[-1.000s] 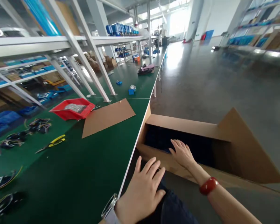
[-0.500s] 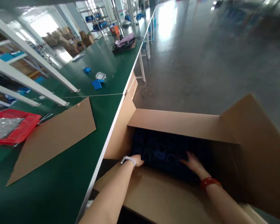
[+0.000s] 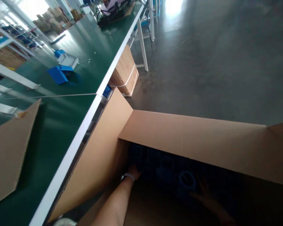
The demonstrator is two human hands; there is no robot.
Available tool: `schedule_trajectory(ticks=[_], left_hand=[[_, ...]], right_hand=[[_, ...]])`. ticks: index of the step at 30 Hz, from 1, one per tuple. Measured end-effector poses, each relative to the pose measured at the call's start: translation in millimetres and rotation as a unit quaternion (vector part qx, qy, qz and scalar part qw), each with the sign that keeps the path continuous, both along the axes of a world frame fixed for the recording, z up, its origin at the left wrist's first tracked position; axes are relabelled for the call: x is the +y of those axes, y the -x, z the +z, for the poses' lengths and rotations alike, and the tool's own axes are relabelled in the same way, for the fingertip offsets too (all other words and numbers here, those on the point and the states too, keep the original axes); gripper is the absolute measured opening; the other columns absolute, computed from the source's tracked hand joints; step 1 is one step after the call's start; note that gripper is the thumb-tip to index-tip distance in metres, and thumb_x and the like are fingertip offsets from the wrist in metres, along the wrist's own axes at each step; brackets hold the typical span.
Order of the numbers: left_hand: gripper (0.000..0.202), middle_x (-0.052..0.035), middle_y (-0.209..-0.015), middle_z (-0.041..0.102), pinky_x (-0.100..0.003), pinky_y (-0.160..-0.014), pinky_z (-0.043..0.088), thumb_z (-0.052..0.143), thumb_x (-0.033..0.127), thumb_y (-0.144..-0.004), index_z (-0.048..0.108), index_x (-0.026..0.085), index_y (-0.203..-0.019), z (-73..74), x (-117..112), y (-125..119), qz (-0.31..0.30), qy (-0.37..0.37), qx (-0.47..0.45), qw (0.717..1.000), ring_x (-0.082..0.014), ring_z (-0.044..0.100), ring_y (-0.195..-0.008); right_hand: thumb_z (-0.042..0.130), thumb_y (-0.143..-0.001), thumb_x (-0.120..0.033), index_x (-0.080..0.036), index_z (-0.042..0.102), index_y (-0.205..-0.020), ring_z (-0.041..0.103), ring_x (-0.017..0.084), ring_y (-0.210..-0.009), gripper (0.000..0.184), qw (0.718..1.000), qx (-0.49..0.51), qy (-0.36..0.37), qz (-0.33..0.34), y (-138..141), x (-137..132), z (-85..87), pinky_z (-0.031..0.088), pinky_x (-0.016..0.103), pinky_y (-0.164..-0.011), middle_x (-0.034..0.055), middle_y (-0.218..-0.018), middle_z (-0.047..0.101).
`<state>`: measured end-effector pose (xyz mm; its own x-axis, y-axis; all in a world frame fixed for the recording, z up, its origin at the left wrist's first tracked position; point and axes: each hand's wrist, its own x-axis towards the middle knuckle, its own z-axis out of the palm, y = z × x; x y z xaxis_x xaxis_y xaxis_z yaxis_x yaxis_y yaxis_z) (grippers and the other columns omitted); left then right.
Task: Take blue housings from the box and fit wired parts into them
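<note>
Deep inside the open carton, round blue parts openings-up; both hands' grip indiscernible.

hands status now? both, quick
Left hand: deep in the cardboard box, grip cannot be told.
Right hand: open, beside a blue part.

Left arm: bare forearm stretched forward and down, a pale band at the wrist
Left hand: low in shadow, fingers hidden, grip not readable
Right arm: mostly lost in darkness at lower right
Right hand: dim, reaching forward, fingers seem spread, grip not readable
</note>
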<state>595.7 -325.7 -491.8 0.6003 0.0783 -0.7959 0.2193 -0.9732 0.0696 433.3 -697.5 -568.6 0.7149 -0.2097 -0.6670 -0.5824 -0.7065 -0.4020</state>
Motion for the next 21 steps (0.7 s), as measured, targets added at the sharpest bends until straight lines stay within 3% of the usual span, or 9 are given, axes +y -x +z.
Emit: schedule_trajectory(ticks=[4,8,13,17,21], left_hand=[[0.041,-0.0111,-0.135,0.045,-0.054,-0.1,0.039,0.059,0.035,-0.091,0.05,0.017,-0.127,-22.3,2,2,-0.044,-0.056,-0.021,0.997,-0.0296,0.046,-0.122],[0.039,-0.0105,-0.134,0.046,-0.054,-0.102,0.037,0.059,0.035,-0.091,0.052,0.017,-0.124,-33.6,0,4,-0.06,-0.056,-0.02,0.996,-0.0293,0.044,-0.123],[0.046,-0.0116,-0.136,0.044,-0.053,-0.098,0.042,0.056,0.04,-0.092,0.046,0.018,-0.131,-46.9,-12,0,-0.003,-0.063,0.017,0.998,-0.0295,0.047,-0.12],[0.039,-0.0108,-0.132,0.048,-0.051,-0.096,0.044,0.059,0.035,-0.091,0.051,0.017,-0.125,-43.7,-12,-4,0.024,-0.035,0.035,0.998,-0.0278,0.05,-0.117],[0.033,-0.0098,-0.128,0.051,-0.049,-0.096,0.044,0.06,0.034,-0.091,0.055,0.016,-0.119,-27.4,-26,9,0.03,0.076,0.03,0.996,-0.0262,0.052,-0.115]], right_hand=[[0.061,-0.067,-0.041,-0.014,0.042,-0.14,0.02,0.034,-0.137,0.08,0.998,0.049,0.027,-0.013,1,19,-13.2,0.032,0.046,-0.108,0.0163,-0.149,0.025],[0.053,-0.073,-0.041,-0.013,0.052,-0.132,0.025,0.038,-0.134,0.065,0.996,0.081,0.042,-0.004,-4,37,-17.1,0.026,0.061,-0.107,0.0178,-0.14,0.041],[0.051,-0.074,-0.038,-0.018,0.059,-0.124,0.038,0.034,-0.129,0.055,0.997,0.075,0.023,0.023,-15,34,-12.6,0.029,0.054,-0.108,0.0139,-0.129,0.054],[0.05,-0.072,-0.03,-0.018,0.064,-0.117,0.045,0.03,-0.125,0.048,0.997,0.061,0.041,0.026,-15,30,-4.8,0.035,0.044,-0.107,0.013,-0.124,0.058],[0.05,-0.071,-0.022,-0.013,0.067,-0.109,0.054,0.033,-0.115,0.042,0.996,0.062,0.058,0.02,-11,30,4.7,0.041,0.044,-0.102,0.0177,-0.118,0.061]])
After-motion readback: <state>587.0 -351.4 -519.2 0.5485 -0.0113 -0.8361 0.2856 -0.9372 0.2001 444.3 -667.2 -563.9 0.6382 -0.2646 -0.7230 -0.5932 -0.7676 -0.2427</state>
